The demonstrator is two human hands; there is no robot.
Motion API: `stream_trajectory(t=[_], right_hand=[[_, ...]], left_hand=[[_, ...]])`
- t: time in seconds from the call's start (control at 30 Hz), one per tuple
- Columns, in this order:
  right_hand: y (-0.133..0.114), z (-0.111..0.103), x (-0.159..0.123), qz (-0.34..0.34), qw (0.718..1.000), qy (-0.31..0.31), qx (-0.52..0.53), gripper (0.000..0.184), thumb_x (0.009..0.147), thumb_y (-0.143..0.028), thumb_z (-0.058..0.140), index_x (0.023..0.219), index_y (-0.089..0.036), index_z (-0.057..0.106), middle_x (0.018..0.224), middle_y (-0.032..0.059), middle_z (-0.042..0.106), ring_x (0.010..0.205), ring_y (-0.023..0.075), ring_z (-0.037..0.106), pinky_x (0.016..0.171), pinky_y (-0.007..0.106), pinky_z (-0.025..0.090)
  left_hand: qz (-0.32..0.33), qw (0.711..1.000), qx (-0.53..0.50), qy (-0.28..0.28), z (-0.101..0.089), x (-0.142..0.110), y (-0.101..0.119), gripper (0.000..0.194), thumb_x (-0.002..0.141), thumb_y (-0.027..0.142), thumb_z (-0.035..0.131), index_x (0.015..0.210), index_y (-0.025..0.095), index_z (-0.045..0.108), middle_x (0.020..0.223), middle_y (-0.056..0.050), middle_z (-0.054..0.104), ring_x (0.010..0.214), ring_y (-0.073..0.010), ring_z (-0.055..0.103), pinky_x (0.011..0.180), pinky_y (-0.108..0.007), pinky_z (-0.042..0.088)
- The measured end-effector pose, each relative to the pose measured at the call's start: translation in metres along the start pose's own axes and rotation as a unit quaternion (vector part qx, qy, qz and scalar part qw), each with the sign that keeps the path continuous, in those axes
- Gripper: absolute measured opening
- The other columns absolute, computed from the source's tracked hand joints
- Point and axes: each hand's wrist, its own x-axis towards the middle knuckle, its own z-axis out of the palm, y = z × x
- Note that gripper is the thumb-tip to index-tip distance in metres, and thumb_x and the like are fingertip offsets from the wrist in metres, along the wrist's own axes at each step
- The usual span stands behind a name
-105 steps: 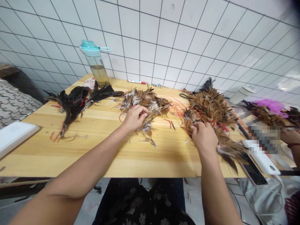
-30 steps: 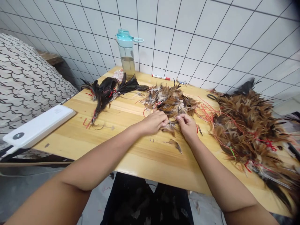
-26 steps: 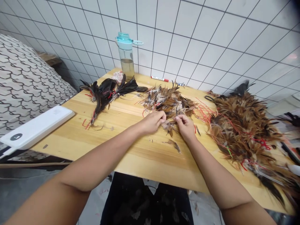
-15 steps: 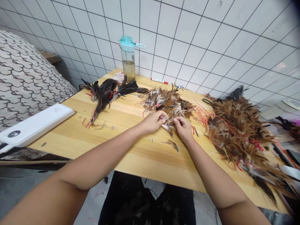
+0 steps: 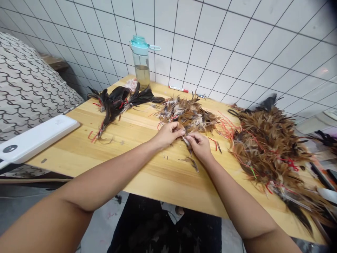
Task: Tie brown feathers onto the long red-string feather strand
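Note:
Over the middle of the wooden table, my left hand (image 5: 170,134) and my right hand (image 5: 199,143) nearly meet, each with thumb and fingers pinched. Between them is a small brown and whitish feather (image 5: 187,143), its tip pointing down toward me. Both pinches close on it, though the fingers hide most of the held part. Just behind the hands lies a pile of brown feathers (image 5: 196,114) with whitish fluff and bits of red string. A loose brown feather (image 5: 193,163) rests on the wood below my hands.
Black feather bundles (image 5: 116,102) tied with red lie at left. A large heap of brown feathers (image 5: 271,140) covers the right side, beside red strings (image 5: 226,127). A water bottle (image 5: 140,63) and a red marker (image 5: 178,89) are by the tiled wall. A white device (image 5: 39,137) overlaps the left edge.
My hands have drawn closer together, the right one shifting left toward the left fingertips. The view has moved slightly. Both hands stay pinched.

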Motion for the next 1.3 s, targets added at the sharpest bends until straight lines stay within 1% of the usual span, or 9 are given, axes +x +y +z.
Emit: stream_trajectory(t=[0.17,0.37,0.6,0.7,0.87,0.97,1.1,1.23,1.3], right_hand=[[0.000,0.002,0.001,-0.016,1.000,-0.002,-0.003,0.018,0.081,-0.033,0.060,0.074,-0.020,0.070,0.073,0.0040,0.070,0.070,0.0166,0.063,0.069,0.029,0.049],[0.006,0.004,0.002,0.031,0.999,0.032,0.020,0.016,0.078,-0.033,0.060,0.072,-0.021,0.068,0.071,0.0024,0.069,0.068,0.0167,0.061,0.068,0.030,0.049],[0.002,0.007,0.001,0.016,1.000,0.010,0.019,0.015,0.078,-0.031,0.059,0.071,-0.021,0.068,0.073,0.0028,0.068,0.070,0.0169,0.061,0.070,0.030,0.048],[0.000,0.008,0.000,0.021,1.000,0.000,0.011,0.015,0.078,-0.032,0.060,0.070,-0.022,0.066,0.070,0.0017,0.066,0.066,0.0161,0.058,0.066,0.029,0.046],[-0.002,0.007,0.000,0.049,0.999,-0.005,0.023,0.018,0.076,-0.034,0.060,0.065,-0.021,0.061,0.062,-0.0006,0.058,0.060,0.0143,0.050,0.061,0.027,0.041],[-0.005,0.005,0.000,0.089,0.994,0.001,0.060,0.019,0.077,-0.037,0.059,0.066,-0.021,0.059,0.061,-0.0017,0.055,0.058,0.0132,0.048,0.059,0.026,0.041],[-0.005,0.004,0.000,0.126,0.987,0.010,0.096,0.022,0.077,-0.040,0.058,0.067,-0.021,0.056,0.058,-0.0032,0.051,0.055,0.0121,0.044,0.057,0.025,0.040],[-0.004,0.004,0.000,0.125,0.988,0.004,0.093,0.021,0.077,-0.040,0.059,0.067,-0.020,0.057,0.059,-0.0027,0.053,0.057,0.0125,0.046,0.057,0.025,0.041],[-0.005,0.005,0.000,0.123,0.988,0.004,0.092,0.021,0.076,-0.039,0.058,0.067,-0.020,0.057,0.061,-0.0023,0.054,0.059,0.0129,0.047,0.058,0.025,0.042]], left_hand=[[-0.005,1.000,-0.005,-0.007,0.000,-0.001,0.001,0.018,0.069,0.027,0.069,0.074,0.014,0.058,0.068,0.002,0.059,0.065,-0.0095,0.053,0.066,-0.024,0.041],[-0.013,1.000,-0.021,0.000,0.000,-0.003,0.005,0.020,0.070,0.029,0.069,0.075,0.014,0.058,0.068,0.002,0.058,0.065,-0.0096,0.053,0.067,-0.024,0.042],[0.009,1.000,0.019,0.007,0.002,-0.002,-0.002,0.018,0.073,0.029,0.067,0.078,0.014,0.059,0.073,0.001,0.061,0.070,-0.0107,0.055,0.070,-0.025,0.043],[0.014,0.999,0.035,0.003,0.003,-0.001,-0.005,0.017,0.075,0.029,0.065,0.080,0.014,0.059,0.074,0.001,0.061,0.070,-0.0109,0.056,0.070,-0.025,0.043],[0.011,0.999,0.047,-0.011,0.006,0.000,-0.005,0.017,0.076,0.029,0.065,0.080,0.014,0.058,0.073,0.001,0.061,0.069,-0.0103,0.055,0.068,-0.023,0.044],[0.012,0.999,0.045,-0.016,0.006,-0.001,-0.004,0.019,0.078,0.030,0.063,0.088,0.014,0.058,0.078,0.000,0.061,0.072,-0.0101,0.056,0.070,-0.024,0.045],[0.023,0.993,0.105,-0.053,0.005,-0.003,-0.003,0.021,0.078,0.029,0.063,0.093,0.015,0.057,0.081,0.000,0.060,0.073,-0.0101,0.056,0.068,-0.023,0.044],[0.060,0.980,0.176,-0.073,0.006,-0.006,-0.004,0.020,0.078,0.027,0.063,0.092,0.017,0.054,0.078,0.001,0.059,0.070,-0.0101,0.054,0.066,-0.023,0.044],[0.058,0.977,0.190,-0.073,0.008,-0.007,-0.005,0.023,0.078,0.027,0.063,0.096,0.017,0.052,0.080,0.001,0.059,0.072,-0.0109,0.055,0.068,-0.025,0.045]])
